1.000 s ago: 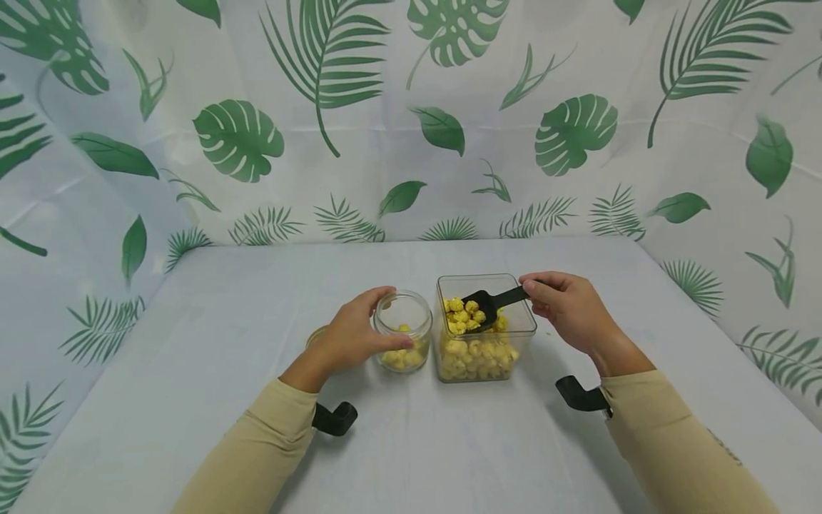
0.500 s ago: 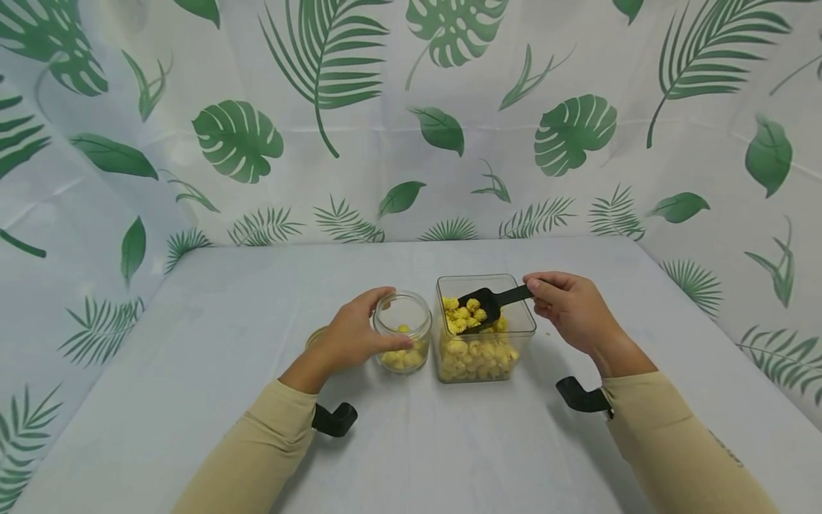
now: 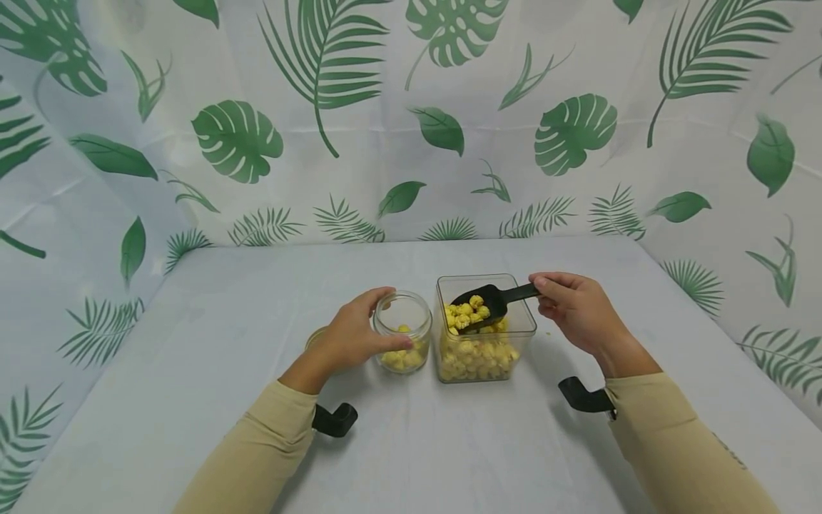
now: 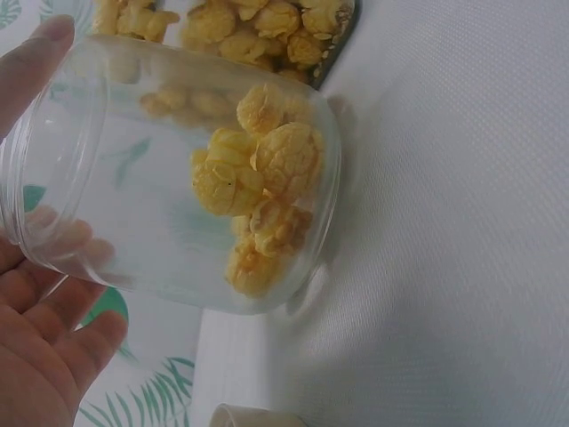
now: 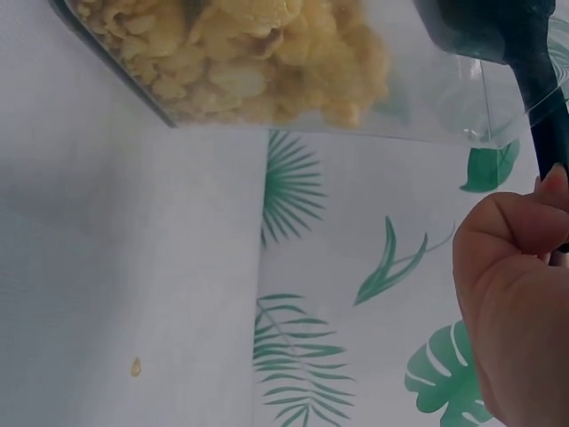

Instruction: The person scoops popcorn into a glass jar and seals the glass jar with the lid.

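Popcorn scoop (image 3: 491, 300), black, one: we note it has lifted loaded out of the square tub (image 3: 486, 357), right hand (image 3: 578, 310) gripping its handle. Round jar (image 3: 402, 341), one, just left of the tub, left hand (image 3: 353, 335) curled round it; perhaps a lid behind.

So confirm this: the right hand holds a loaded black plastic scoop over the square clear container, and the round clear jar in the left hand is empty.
Not empty: the round clear jar in the left hand already holds a few yellow puffs, as the left wrist view shows. The rest stands.
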Available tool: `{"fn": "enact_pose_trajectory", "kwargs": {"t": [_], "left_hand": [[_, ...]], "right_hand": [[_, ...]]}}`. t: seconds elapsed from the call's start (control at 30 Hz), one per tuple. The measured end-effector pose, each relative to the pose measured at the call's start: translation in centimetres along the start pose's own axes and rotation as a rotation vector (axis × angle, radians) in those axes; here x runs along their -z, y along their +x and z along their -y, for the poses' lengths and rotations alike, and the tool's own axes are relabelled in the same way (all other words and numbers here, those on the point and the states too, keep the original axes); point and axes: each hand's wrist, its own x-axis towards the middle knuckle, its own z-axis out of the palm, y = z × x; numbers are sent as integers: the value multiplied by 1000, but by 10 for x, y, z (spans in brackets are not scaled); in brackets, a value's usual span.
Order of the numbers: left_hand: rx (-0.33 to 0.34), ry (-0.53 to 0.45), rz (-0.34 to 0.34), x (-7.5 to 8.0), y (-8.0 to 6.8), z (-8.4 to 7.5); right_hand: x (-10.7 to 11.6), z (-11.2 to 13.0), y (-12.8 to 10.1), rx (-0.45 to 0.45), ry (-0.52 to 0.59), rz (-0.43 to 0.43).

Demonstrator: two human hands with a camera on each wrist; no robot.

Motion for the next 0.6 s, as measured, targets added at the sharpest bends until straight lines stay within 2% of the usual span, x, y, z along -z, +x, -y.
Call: {"fn": "enact_pose_trajectory", "kwargs": {"t": [0.4,0.6], "left_hand": [[10,3,10,0,-1,0],[11,1,7,-1,0,0]], "right_hand": [[-1,-2,0,-7,-55,-95],[-1,0,-1,-2,-110,-68]]}}
